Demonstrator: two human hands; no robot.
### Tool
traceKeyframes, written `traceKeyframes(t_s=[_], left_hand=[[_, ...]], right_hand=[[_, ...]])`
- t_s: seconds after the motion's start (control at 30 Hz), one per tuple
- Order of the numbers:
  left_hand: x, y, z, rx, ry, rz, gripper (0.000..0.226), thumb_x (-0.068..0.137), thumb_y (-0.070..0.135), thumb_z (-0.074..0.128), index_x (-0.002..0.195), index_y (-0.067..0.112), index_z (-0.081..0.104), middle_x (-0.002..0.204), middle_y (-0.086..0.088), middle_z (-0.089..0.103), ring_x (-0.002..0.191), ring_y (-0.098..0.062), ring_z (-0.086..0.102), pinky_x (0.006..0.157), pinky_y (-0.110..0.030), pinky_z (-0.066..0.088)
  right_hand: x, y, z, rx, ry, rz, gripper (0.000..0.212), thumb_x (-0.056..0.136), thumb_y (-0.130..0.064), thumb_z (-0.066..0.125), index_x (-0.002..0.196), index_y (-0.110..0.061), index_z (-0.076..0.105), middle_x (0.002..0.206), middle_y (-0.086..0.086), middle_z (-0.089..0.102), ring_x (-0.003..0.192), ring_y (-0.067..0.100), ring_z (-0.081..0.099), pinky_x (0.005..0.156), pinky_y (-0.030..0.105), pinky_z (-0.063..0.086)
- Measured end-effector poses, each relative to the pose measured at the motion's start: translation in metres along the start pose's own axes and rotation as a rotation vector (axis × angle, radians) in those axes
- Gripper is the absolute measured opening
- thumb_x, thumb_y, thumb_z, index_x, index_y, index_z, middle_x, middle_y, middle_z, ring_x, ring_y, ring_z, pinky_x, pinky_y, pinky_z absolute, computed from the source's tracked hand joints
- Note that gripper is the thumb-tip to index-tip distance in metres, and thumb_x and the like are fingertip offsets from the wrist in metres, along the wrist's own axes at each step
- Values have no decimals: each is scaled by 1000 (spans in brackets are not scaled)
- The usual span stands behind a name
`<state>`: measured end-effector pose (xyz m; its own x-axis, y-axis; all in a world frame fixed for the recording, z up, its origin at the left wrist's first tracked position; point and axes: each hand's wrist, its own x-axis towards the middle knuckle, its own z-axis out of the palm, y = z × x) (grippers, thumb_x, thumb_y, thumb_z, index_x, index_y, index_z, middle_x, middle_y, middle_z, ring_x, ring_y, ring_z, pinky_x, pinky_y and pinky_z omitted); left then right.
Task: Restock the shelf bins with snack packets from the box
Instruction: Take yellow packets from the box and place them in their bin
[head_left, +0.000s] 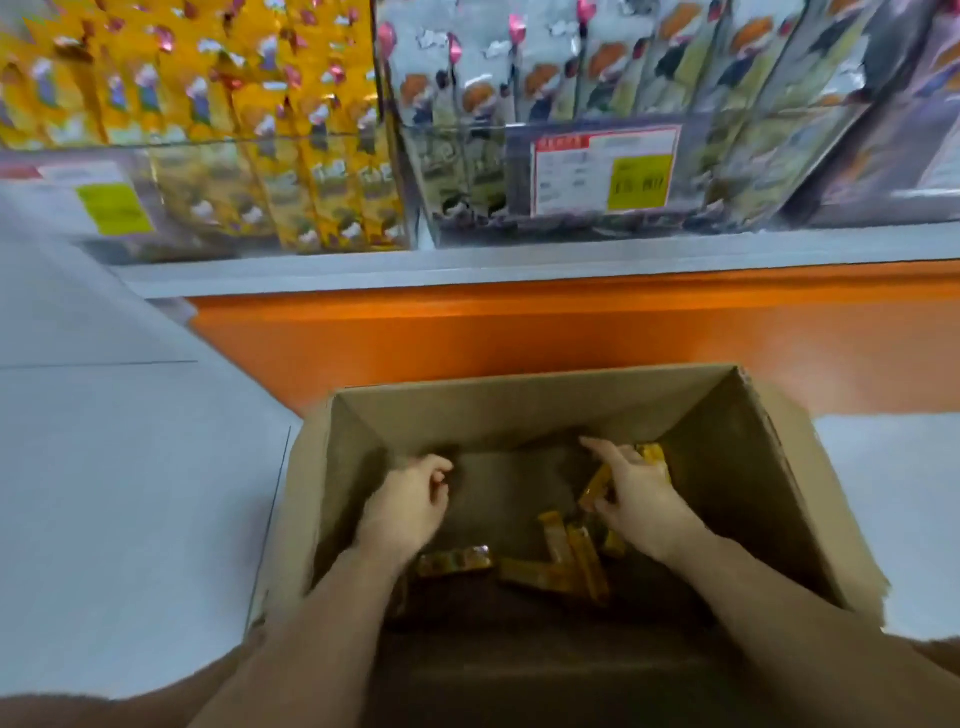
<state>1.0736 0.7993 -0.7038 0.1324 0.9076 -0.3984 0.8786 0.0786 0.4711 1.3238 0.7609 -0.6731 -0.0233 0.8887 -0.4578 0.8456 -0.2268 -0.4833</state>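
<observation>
A shop shelf (467, 260) with an orange base runs across the back. Its clear bins (462, 156) hold yellow packets (208, 104) on the left and grey-green packets (623, 78) on the right, and the open cardboard box (519, 410) stands below on the pale floor (130, 493). Inside the box the left hand (408, 506) has its fingers curled in with nothing visible in them. The right hand (641, 496) has its fingers clamped on a yellow snack packet (596, 486), and more loose packets (571, 566) lie on the box bottom between the wrists.
</observation>
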Motion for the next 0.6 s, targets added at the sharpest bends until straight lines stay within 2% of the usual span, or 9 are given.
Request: traceKeyframes(t_s=[0.03, 0.13, 0.23, 0.37, 0.43, 0.5, 0.6], left_hand=[[3, -11, 8, 10, -47, -44, 33, 94, 20, 54, 126, 24, 57, 122, 2, 61, 109, -16, 58, 95, -33, 48], [10, -37, 30, 60, -182, -136, 39, 92, 18, 59, 131, 21, 54, 132, -7, 53, 118, -22, 53, 102, -33, 43], [14, -46, 44, 161, -342, -201, 56, 90, 22, 63, 142, 22, 41, 149, -13, 27, 135, -31, 34, 112, -40, 31], [13, -42, 60, 314, -505, -215, 83, 79, 42, 73, 146, 24, 28, 153, -13, 5, 141, -38, 11, 115, -42, 25], [13, -38, 68, 384, -517, -228, 89, 75, 42, 76, 146, 26, 25, 152, -10, 5, 139, -36, 12, 112, -46, 31], [13, -36, 72, 383, -490, -258, 86, 76, 40, 76, 144, 26, 26, 150, -8, 8, 137, -34, 16, 106, -50, 37], [13, -39, 74, 337, -395, -262, 74, 78, 40, 74, 139, 26, 35, 148, -8, 14, 135, -34, 19, 103, -49, 40]], right_hand=[[8, 2, 8, 0, -55, 7, 65, 92, -19, 58, 147, -28, 25, 144, 2, 38, 126, 21, 45, 106, 30, 37], [28, 7, 33, -39, -241, 27, 66, 92, -23, 59, 148, -27, 23, 144, 5, 41, 127, 22, 46, 105, 33, 41], [39, 12, 56, -102, -405, 37, 69, 90, -25, 59, 148, -27, 22, 139, 8, 46, 124, 24, 48, 102, 33, 42], [43, 10, 72, -208, -528, 7, 80, 86, -33, 66, 149, -27, 17, 151, 9, 26, 138, 30, 28, 111, 34, 32], [42, 7, 77, -241, -544, 4, 81, 85, -34, 66, 149, -29, 17, 153, 10, 20, 142, 31, 18, 113, 37, 28], [41, 4, 85, -285, -535, -18, 80, 85, -36, 66, 149, -28, 19, 152, 10, 20, 143, 33, 12, 114, 40, 24], [37, 2, 97, -346, -494, -51, 77, 83, -37, 67, 147, -27, 25, 148, 11, 23, 139, 34, 17, 113, 38, 23]])
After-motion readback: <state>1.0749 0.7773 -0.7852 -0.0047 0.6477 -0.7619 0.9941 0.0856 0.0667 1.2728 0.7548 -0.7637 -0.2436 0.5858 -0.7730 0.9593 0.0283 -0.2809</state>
